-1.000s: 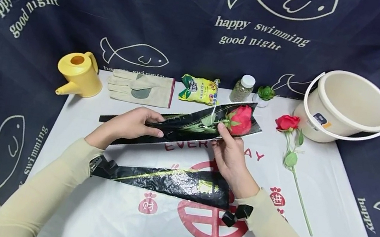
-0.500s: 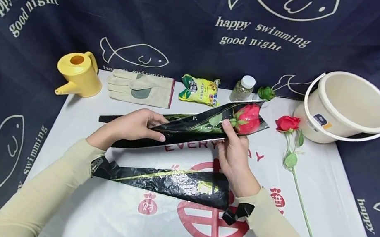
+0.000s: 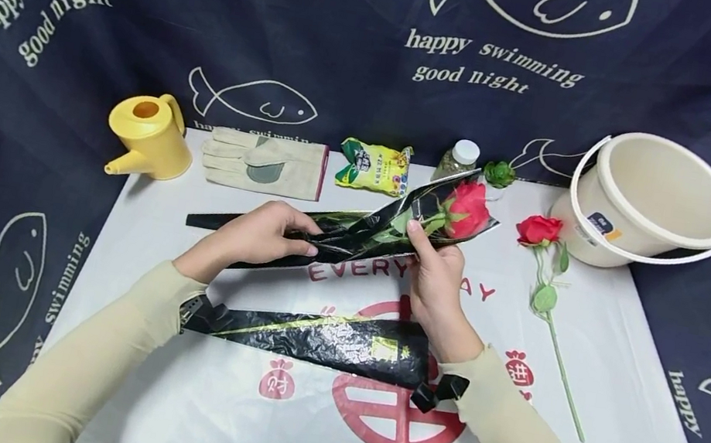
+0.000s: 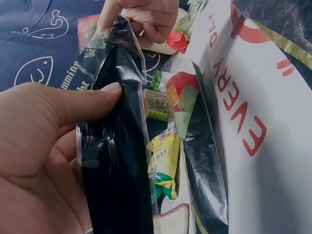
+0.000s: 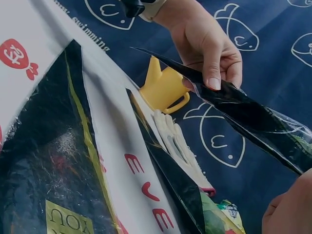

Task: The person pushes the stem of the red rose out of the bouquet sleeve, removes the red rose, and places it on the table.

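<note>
A red artificial rose point(image 3: 468, 210) lies inside a black-and-clear plastic flower sleeve point(image 3: 348, 244), held slanting above the table. My left hand point(image 3: 264, 236) pinches the narrower part of this sleeve, thumb on top in the left wrist view. Near the bloom, my right hand point(image 3: 438, 286) grips the sleeve with its thumb laid on the plastic. Beneath it, another rose in a black sleeve point(image 4: 207, 161) lies on the table, mostly hidden in the head view. A flat black sleeve point(image 3: 314, 344) with a gold stripe lies nearer me.
An unwrapped red rose point(image 3: 541, 230) lies at the right beside a cream bucket point(image 3: 605, 204). Along the back stand a yellow watering can point(image 3: 157, 141), work gloves point(image 3: 266, 163), a yellow packet point(image 3: 374, 167), a white-capped jar point(image 3: 457, 162) and a small green plant point(image 3: 499, 173).
The sleeved rose has shifted slightly right, then tilted up at its bloom end. My left hand has slid a little to the right with it. The things on the table stay put.
</note>
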The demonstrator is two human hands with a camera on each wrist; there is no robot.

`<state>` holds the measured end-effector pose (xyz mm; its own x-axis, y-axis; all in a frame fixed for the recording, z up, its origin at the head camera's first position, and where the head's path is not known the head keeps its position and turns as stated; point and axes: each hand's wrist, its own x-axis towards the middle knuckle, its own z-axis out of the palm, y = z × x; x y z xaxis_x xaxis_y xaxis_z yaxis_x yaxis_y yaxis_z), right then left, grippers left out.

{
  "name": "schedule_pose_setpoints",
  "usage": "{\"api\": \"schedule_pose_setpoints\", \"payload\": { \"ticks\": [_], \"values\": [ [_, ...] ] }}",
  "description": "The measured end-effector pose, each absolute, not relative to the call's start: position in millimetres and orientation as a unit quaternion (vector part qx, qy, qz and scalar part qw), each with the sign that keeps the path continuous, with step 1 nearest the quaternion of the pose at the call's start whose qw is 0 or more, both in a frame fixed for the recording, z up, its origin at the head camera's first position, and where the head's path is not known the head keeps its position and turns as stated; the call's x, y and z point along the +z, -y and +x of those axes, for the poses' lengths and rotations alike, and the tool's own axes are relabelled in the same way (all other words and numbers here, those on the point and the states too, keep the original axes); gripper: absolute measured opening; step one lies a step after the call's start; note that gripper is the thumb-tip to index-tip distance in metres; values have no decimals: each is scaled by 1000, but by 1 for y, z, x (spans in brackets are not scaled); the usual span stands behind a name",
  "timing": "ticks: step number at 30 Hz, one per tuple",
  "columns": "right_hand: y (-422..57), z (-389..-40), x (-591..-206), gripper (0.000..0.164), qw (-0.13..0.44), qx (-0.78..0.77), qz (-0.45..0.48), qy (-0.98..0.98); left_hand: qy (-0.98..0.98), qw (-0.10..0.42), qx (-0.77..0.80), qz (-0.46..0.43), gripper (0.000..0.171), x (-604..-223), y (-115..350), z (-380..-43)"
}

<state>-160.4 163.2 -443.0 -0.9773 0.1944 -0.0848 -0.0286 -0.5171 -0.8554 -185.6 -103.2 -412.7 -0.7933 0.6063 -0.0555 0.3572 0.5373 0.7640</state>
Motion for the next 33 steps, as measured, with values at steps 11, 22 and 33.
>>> {"api": "schedule_pose_setpoints", "payload": {
  "ticks": [11,22,33],
  "values": [
    [-155,-151,-448,34,108,820,-97,554,-866,150,391,272,20,-411,101,-186],
    [-152,-145,-447,36,118,794,-63,593,-871,148,382,270,21,-406,95,-184],
    [-143,-144,-453,45,93,813,-43,574,-859,140,396,292,16,-403,89,-186]
  ]
}}
